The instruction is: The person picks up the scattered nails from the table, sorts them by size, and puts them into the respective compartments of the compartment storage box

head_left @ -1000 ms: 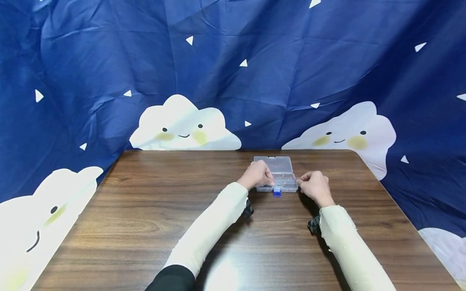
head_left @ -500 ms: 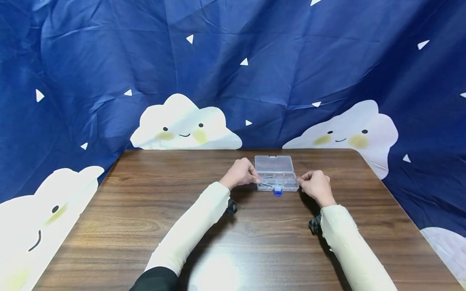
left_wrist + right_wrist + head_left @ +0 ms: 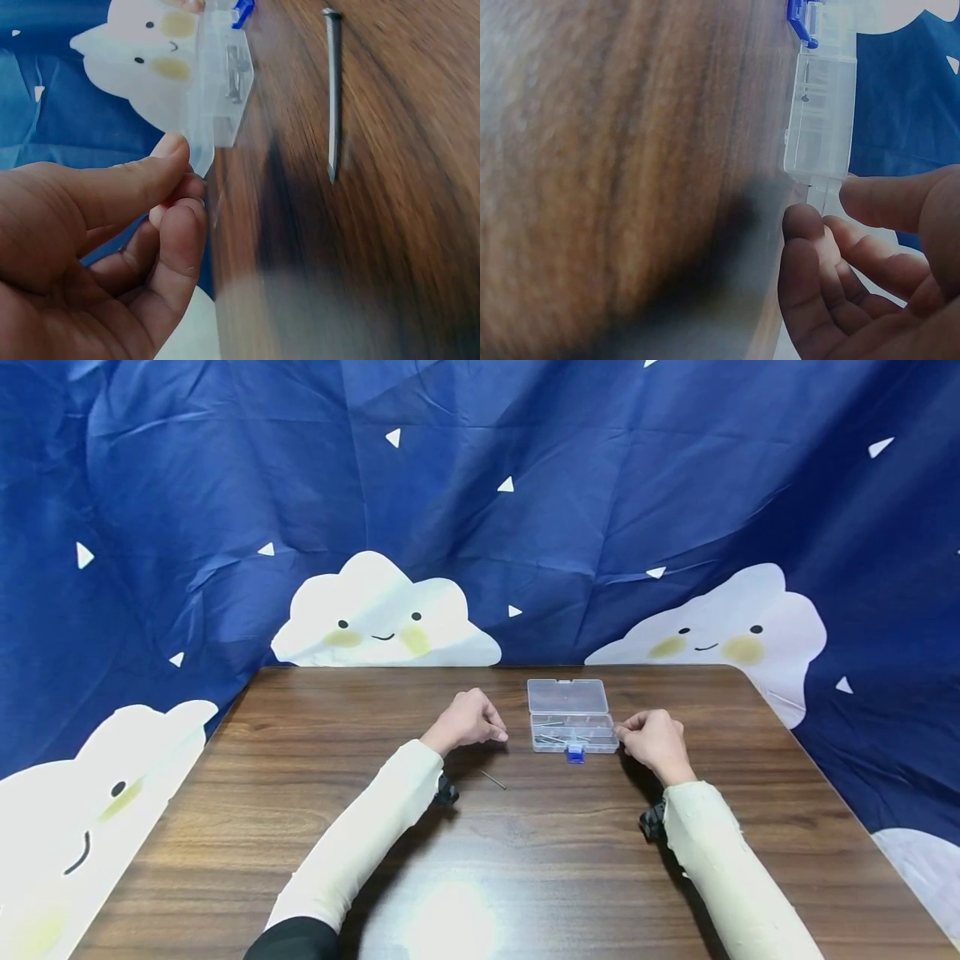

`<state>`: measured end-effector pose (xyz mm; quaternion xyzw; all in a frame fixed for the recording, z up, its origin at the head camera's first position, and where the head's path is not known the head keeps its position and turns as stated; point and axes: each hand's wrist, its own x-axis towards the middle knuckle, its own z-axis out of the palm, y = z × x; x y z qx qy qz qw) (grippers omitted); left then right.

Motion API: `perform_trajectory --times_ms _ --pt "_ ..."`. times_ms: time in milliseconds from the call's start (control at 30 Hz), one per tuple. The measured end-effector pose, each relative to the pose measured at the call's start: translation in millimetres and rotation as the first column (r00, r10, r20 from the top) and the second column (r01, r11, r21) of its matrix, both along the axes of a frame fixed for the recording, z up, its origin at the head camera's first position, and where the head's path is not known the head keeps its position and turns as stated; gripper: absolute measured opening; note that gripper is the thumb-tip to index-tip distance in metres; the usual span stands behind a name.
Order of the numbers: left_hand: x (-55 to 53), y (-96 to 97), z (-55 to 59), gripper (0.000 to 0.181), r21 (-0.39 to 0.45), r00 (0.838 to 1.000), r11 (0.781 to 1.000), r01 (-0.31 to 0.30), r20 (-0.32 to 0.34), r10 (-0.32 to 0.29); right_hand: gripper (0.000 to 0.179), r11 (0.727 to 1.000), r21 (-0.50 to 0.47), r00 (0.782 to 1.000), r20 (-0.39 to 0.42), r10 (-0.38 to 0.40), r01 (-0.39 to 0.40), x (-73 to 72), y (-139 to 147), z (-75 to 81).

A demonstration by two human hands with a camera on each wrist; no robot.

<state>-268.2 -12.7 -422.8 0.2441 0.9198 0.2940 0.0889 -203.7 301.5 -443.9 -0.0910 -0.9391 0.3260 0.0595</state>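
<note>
A clear plastic compartment box point(image 3: 604, 747) stands near the table's far side, its lid point(image 3: 567, 697) laid back and its blue latch point(image 3: 575, 756) facing forward. Several nails point(image 3: 551, 740) lie inside, mostly on the left. My right hand point(image 3: 654, 743) is at the box's right end, thumb and fingertips pinching its edge. Left of the box, my left hand point(image 3: 467, 722) hovers over the table with loosely curled fingers and nothing visible between them. A single steel nail point(image 3: 334, 90) lies on the wood in front of that hand.
The brown wooden table point(image 3: 360, 710) ends at a blue curtain point(image 3: 450, 485) printed with white clouds. A black wrist camera point(image 3: 446, 791) sits under the left wrist, another camera point(image 3: 652, 822) under the right.
My left hand has drawn back leftward from over the box, uncovering the nails inside and the loose nail on the table. My right hand has stayed at the box's right end.
</note>
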Motion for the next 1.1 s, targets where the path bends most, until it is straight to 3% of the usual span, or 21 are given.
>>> perform_trajectory --times_ms 467,733,933,1100 --pt "4.0 -42.0 -0.2 0.007 -0.014 1.0 1.0 -0.005 -0.013 0.004 0.022 1.0 -0.003 1.0 0.015 0.0 0.0 0.1 2 1.2" --pt "7.6 -58.8 1.1 0.009 -0.088 0.999 0.996 -0.015 -0.04 0.012 0.022 1.0 0.003 1.0 0.006 0.004 -0.004 -0.2 2 -0.7" --pt "13.6 -70.2 -0.7 0.009 -0.081 1.0 0.996 -0.025 -0.002 0.025 0.023 1.0 0.007 1.0 0.001 -0.002 0.002 -0.1 3 -2.5" --pt "20.3 -80.3 -3.3 0.012 -0.085 1.0 0.996 -0.014 -0.015 0.013 0.022 1.0 0.01 1.0 0.003 0.0 0.0 -0.5 3 -2.3"
